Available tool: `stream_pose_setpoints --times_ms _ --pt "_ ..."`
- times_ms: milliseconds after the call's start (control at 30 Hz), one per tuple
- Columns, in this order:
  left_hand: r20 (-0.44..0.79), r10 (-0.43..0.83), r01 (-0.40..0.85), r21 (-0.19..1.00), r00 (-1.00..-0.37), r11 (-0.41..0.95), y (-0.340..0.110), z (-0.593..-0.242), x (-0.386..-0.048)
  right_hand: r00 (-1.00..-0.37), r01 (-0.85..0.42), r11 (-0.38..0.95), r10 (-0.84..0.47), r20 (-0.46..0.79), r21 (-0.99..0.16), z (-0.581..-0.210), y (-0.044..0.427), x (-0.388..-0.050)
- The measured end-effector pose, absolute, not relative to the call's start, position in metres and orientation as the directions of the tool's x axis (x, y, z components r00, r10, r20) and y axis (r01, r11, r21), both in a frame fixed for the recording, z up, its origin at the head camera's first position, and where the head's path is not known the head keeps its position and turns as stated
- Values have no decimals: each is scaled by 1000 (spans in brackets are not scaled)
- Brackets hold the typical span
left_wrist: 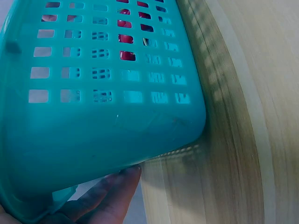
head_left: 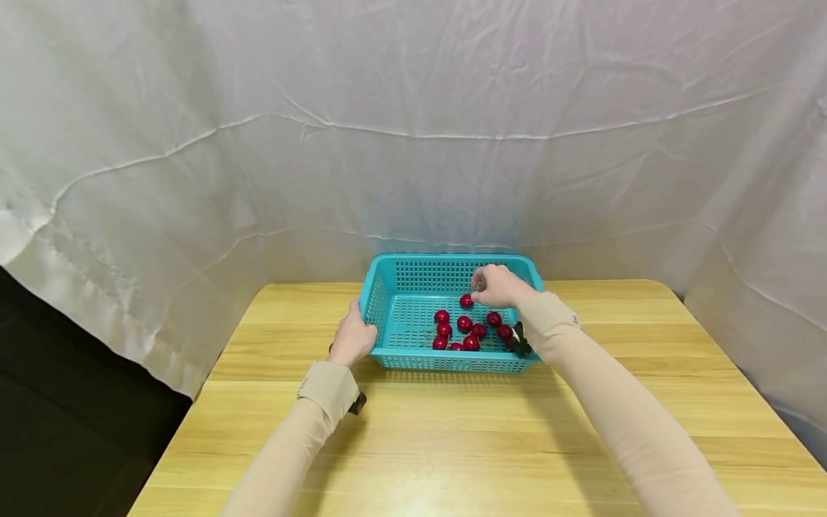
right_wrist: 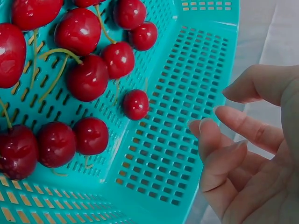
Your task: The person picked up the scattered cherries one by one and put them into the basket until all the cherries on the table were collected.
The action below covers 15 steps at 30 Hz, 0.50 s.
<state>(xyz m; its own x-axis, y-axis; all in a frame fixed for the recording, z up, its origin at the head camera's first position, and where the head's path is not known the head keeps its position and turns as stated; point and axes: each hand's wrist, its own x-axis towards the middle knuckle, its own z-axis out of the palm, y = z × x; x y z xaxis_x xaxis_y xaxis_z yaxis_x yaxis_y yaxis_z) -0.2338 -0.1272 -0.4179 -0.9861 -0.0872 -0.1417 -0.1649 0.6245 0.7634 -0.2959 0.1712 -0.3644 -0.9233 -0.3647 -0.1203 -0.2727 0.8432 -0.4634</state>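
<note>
A turquoise plastic basket [head_left: 446,361] stands on the table, with several red cherries [right_wrist: 88,77] on its slotted floor, mostly to the right. Green stems show on some of them in the right wrist view. My left hand [head_left: 354,337] holds the basket at its left rim; its fingertips [left_wrist: 124,191] lie against the outer wall in the left wrist view. Over the basket's far right part is my right hand [head_left: 500,287], fingers loosely bent and apart, holding nothing. The cherry nearest to it is a single one [head_left: 466,301] towards the back.
The wooden table [head_left: 420,445] extends in front of the basket and to both sides. A pale cloth [head_left: 413,179] hangs close behind the table. Black material [head_left: 77,402] covers the area left of the table.
</note>
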Motion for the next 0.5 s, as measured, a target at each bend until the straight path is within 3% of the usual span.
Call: stream_pose_setpoints --times_ms 500 --pt "-139 -79 -158 763 -987 627 -123 -415 -236 -926 -302 839 -372 -70 -453 -352 178 -281"
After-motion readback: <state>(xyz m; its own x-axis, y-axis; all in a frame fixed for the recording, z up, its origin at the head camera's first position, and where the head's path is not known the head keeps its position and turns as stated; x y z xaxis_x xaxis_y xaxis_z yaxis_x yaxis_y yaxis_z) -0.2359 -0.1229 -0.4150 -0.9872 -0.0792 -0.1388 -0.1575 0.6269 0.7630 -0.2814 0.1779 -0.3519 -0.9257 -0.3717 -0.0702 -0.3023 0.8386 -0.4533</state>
